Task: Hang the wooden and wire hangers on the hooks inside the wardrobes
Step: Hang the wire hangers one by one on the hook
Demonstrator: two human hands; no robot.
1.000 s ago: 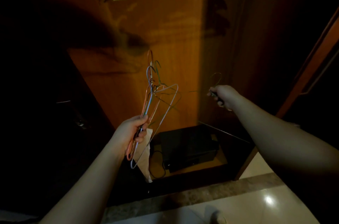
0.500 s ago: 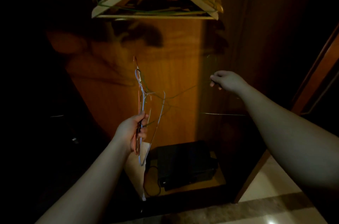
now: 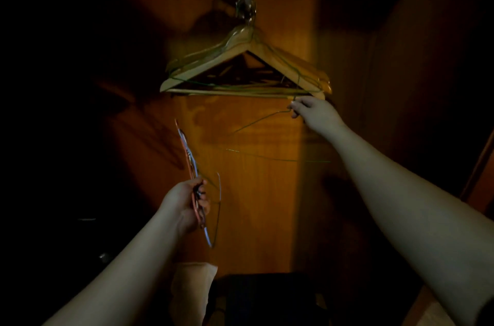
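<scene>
Inside a dim wardrobe, wooden hangers (image 3: 240, 53) with green wire hangers among them hang from a metal hook (image 3: 247, 6) on the back panel. My left hand (image 3: 187, 202) grips a bundle of wire hangers (image 3: 191, 165), red, blue and pale, held edge-on and upright. My right hand (image 3: 314, 112) is raised just under the right end of the wooden hangers and pinches a thin green wire hanger (image 3: 267, 157) near its neck; its frame trails down and to the left.
The wooden back panel (image 3: 254, 192) is lit in the middle; the left side is dark. A dark box (image 3: 267, 299) and a pale bag (image 3: 191, 291) sit on the wardrobe floor. A door edge (image 3: 478, 178) stands at the right.
My view tilted up, bringing the hook into sight. My right hand rose with the green wire hanger to just below the wooden hangers. My left hand kept its bundle.
</scene>
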